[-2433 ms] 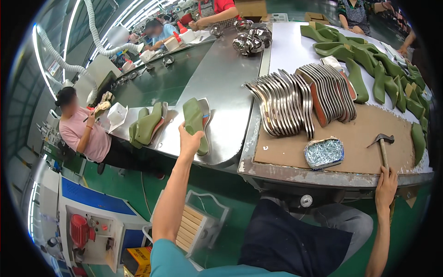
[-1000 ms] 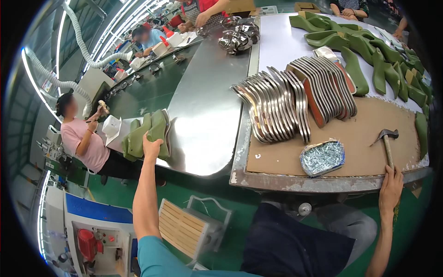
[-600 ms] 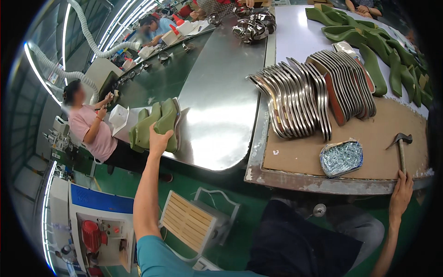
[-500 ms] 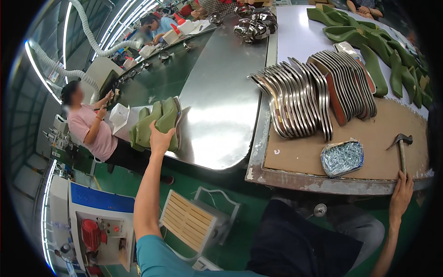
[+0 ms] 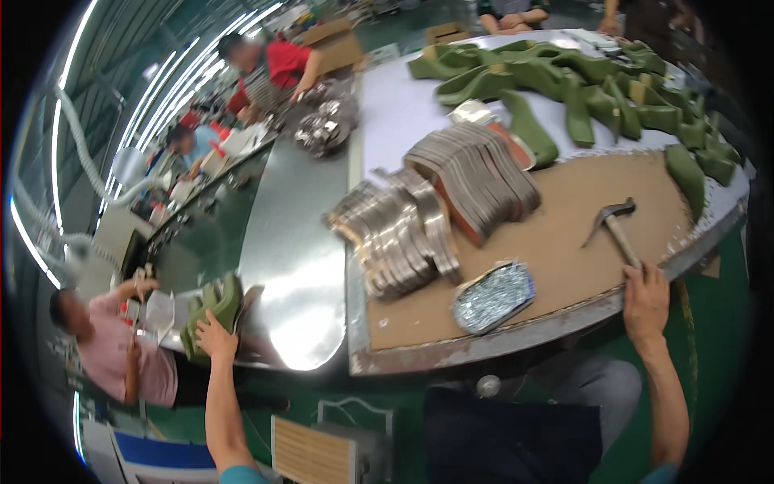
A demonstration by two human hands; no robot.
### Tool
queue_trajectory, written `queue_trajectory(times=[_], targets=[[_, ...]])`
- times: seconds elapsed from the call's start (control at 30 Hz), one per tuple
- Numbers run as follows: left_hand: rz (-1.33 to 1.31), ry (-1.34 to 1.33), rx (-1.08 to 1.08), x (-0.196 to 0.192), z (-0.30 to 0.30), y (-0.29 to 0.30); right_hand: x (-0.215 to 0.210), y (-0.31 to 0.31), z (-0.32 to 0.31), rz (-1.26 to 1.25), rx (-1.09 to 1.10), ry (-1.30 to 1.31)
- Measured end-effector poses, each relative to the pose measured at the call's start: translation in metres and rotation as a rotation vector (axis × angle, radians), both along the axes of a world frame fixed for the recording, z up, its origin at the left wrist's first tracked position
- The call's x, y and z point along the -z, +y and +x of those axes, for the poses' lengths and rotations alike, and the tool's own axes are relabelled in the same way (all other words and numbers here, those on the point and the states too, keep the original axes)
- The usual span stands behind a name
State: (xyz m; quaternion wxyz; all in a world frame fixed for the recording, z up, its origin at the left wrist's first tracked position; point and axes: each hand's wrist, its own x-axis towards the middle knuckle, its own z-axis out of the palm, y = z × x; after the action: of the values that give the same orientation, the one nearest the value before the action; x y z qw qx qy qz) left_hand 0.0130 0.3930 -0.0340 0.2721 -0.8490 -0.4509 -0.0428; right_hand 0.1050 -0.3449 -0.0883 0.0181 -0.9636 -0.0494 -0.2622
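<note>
At the left, my left hand (image 5: 216, 335) lies with fingers apart on several green shoe lasts (image 5: 218, 304) standing together near the metal table's front edge. A thin dark sole-like piece shows along their right side. My right hand (image 5: 647, 300) is at the right table edge, its fingers closed round the handle end of a hammer (image 5: 619, 230). The hammer's head rests on the brown board. Between my hands, a tray of nails or screws (image 5: 493, 297) lies near the front edge. Behind it stand stacked curved silvery sole-shaped pieces (image 5: 403, 234), some with reddish-brown faces (image 5: 461, 211).
Many more green lasts (image 5: 576, 89) lie across the far right on a white sheet. Shiny metal pieces (image 5: 322, 129) are heaped at the back. A person in pink (image 5: 121, 355) works at far left; others sit beyond. A slatted stool (image 5: 313, 452) stands below the table.
My view has turned, so the tables sit further left and the lasts lower. My left hand stays on the lasts, its fingers more spread. My right hand stays at the hammer's handle.
</note>
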Motion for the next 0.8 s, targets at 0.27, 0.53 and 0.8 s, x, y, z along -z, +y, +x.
queue_trajectory(times=[0.27,0.53,0.8], targets=[[-0.791,-0.609,1.174,-0.025,0.167,-0.284,-0.006,-0.002,-0.004,0.021,-0.018,-0.002],[-0.786,-0.159,0.955,-0.016,0.240,-0.408,-0.019,-0.012,-0.009,0.138,-0.112,0.078],[-0.931,-0.189,0.994,-0.010,0.234,-0.394,-0.033,-0.144,0.097,0.373,0.295,-0.318]])
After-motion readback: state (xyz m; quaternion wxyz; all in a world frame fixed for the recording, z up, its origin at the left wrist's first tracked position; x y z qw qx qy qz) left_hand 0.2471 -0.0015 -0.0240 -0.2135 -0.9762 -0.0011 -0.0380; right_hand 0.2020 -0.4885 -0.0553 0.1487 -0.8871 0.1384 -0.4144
